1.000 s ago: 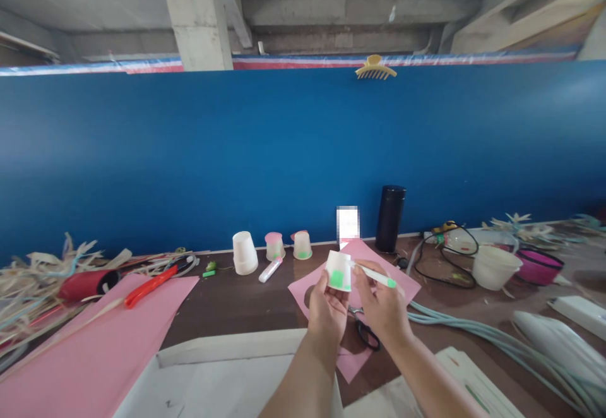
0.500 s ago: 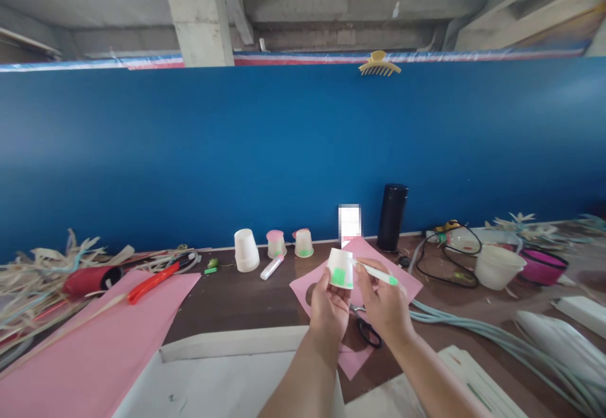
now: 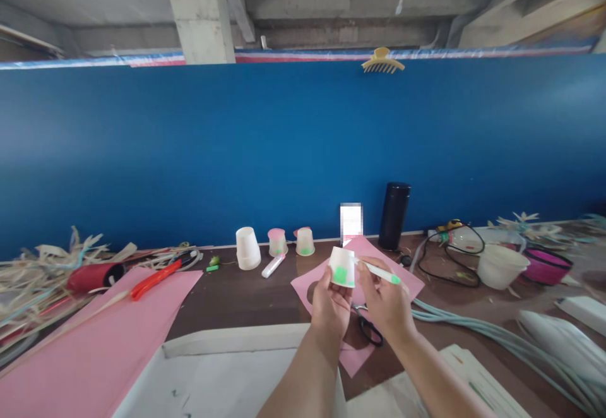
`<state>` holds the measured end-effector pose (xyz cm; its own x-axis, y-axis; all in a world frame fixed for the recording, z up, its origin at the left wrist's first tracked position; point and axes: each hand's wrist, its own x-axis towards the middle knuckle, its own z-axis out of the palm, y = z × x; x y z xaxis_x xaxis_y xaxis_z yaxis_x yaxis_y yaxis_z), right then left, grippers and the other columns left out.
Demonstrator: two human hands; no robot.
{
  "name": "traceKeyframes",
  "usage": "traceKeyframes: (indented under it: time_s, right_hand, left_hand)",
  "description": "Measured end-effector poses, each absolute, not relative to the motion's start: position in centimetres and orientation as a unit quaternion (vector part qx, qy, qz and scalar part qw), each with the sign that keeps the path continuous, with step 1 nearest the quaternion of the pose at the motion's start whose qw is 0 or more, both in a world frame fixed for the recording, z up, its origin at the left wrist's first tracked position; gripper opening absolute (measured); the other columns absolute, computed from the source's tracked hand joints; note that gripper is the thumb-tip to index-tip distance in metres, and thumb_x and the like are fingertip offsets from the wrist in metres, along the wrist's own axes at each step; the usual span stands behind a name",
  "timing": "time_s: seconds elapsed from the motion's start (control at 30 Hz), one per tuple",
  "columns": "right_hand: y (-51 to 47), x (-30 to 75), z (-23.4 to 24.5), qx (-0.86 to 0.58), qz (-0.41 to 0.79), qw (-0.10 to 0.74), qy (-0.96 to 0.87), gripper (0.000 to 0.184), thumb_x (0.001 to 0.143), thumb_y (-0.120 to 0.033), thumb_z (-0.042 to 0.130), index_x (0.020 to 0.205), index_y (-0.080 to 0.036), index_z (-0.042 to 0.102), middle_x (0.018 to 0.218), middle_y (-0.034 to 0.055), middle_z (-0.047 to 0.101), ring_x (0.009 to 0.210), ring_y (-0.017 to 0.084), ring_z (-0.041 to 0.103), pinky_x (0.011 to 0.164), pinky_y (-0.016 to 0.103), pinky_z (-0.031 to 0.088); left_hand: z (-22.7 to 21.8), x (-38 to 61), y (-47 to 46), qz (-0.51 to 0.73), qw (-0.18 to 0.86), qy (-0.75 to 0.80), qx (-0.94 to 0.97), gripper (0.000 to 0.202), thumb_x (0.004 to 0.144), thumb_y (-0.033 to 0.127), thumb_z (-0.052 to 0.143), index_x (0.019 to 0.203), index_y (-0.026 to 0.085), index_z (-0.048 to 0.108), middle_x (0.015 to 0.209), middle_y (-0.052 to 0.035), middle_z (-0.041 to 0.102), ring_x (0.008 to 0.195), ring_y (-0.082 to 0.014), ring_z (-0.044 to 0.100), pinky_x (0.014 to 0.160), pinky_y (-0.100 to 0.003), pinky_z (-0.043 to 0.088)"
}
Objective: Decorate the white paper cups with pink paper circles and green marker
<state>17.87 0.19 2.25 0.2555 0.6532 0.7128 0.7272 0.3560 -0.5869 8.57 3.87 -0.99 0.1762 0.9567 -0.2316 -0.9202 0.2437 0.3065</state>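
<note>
My left hand point(image 3: 330, 307) holds a white paper cup point(image 3: 341, 260) upside down, its rim towards the palm. A green patch is coloured on the cup's side near the rim. In my right hand point(image 3: 389, 301) is a white marker point(image 3: 374, 269) with a green end, its tip at the cup's right side. Below the hands lie pink paper point(image 3: 310, 279) and scissors with black handles point(image 3: 369, 331). Two cups with pink tops and green marks, a left one point(image 3: 277, 243) and a right one point(image 3: 305, 242), stand upside down at the back, beside stacked white cups point(image 3: 247, 250).
A pink-and-white marker point(image 3: 273, 265) and a green cap point(image 3: 212, 268) lie on the table. A black bottle point(image 3: 394, 216) stands against the blue partition point(image 3: 284, 140). A white box lid point(image 3: 227, 342) is in front. Cables point(image 3: 473, 320) and a white bowl point(image 3: 500, 266) are right; red-handled pliers point(image 3: 156, 279) left.
The whole view has shifted slightly. Both hands keep nearly the same pose, with the marker still against the cup's right side.
</note>
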Motion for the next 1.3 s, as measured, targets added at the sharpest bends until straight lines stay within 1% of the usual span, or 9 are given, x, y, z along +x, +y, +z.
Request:
traceKeyframes:
  time_s: [0.33, 0.5, 0.73, 0.97, 1.03, 1.2, 1.3]
  right_hand:
    - [0.14, 17.7, 2.22, -0.556, -0.052, 0.549, -0.622, 0.027, 0.085, -0.038, 0.047, 0.095, -0.018, 0.062, 0.086, 0.0058, 0.068, 0.072, 0.017, 0.065, 0.07, 0.028, 0.049]
    - [0.18, 17.67, 2.21, -0.559, -0.049, 0.546, -0.622, 0.027, 0.086, -0.038, 0.046, 0.096, -0.018, 0.062, 0.086, 0.0063, 0.069, 0.072, 0.018, 0.066, 0.069, 0.027, 0.05]
    - [0.17, 17.67, 2.17, -0.57, -0.044, 0.543, -0.615, 0.028, 0.086, -0.039, 0.046, 0.095, -0.018, 0.061, 0.074, 0.0047, 0.068, 0.068, 0.018, 0.065, 0.065, 0.027, 0.049]
    - [0.24, 17.76, 2.04, -0.569, -0.034, 0.545, -0.614, 0.028, 0.086, -0.04, 0.046, 0.095, -0.018, 0.06, 0.069, 0.0035, 0.066, 0.068, 0.019, 0.065, 0.065, 0.028, 0.049]
    - [0.25, 17.75, 2.09, -0.57, -0.037, 0.546, -0.614, 0.029, 0.086, -0.041, 0.046, 0.095, -0.018, 0.061, 0.07, 0.004, 0.067, 0.068, 0.019, 0.065, 0.066, 0.029, 0.049]
    - [0.22, 17.71, 2.2, -0.569, -0.045, 0.544, -0.616, 0.029, 0.086, -0.041, 0.046, 0.096, -0.018, 0.061, 0.081, 0.006, 0.068, 0.074, 0.019, 0.066, 0.067, 0.028, 0.049]
    - [0.19, 17.69, 2.24, -0.572, -0.043, 0.541, -0.616, 0.029, 0.086, -0.041, 0.045, 0.096, -0.019, 0.061, 0.077, 0.0049, 0.068, 0.072, 0.019, 0.066, 0.067, 0.027, 0.05]
  left_hand:
    - [-0.56, 8.8, 3.68, 0.609, 0.768, 0.195, 0.051, 0.017, 0.075, 0.022, 0.064, 0.087, 0.012, 0.06, 0.092, -0.0127, 0.067, 0.087, -0.0192, 0.065, 0.072, -0.026, 0.054]
    - [-0.49, 8.86, 3.53, 0.612, 0.764, 0.194, 0.065, 0.015, 0.076, 0.022, 0.062, 0.086, 0.011, 0.06, 0.091, -0.0136, 0.067, 0.087, -0.0197, 0.065, 0.073, -0.026, 0.054]
    - [-0.7, 8.87, 3.61, 0.613, 0.765, 0.183, 0.069, 0.016, 0.077, 0.023, 0.061, 0.088, 0.012, 0.06, 0.094, -0.0135, 0.067, 0.089, -0.02, 0.065, 0.073, -0.027, 0.054]
    - [-0.56, 8.88, 3.55, 0.613, 0.766, 0.184, 0.062, 0.016, 0.078, 0.023, 0.061, 0.088, 0.011, 0.06, 0.092, -0.0132, 0.068, 0.088, -0.0198, 0.065, 0.073, -0.027, 0.054]
    - [-0.45, 8.87, 3.51, 0.612, 0.765, 0.191, 0.06, 0.016, 0.078, 0.023, 0.061, 0.088, 0.011, 0.06, 0.091, -0.0135, 0.068, 0.087, -0.0196, 0.065, 0.073, -0.026, 0.054]
    - [-0.27, 8.85, 3.42, 0.613, 0.764, 0.191, 0.067, 0.015, 0.078, 0.023, 0.06, 0.087, 0.01, 0.06, 0.092, -0.014, 0.067, 0.087, -0.019, 0.065, 0.073, -0.025, 0.053]
    - [-0.24, 8.83, 3.4, 0.611, 0.766, 0.19, 0.065, 0.015, 0.079, 0.024, 0.06, 0.087, 0.011, 0.06, 0.091, -0.0135, 0.067, 0.087, -0.0189, 0.065, 0.073, -0.025, 0.053]
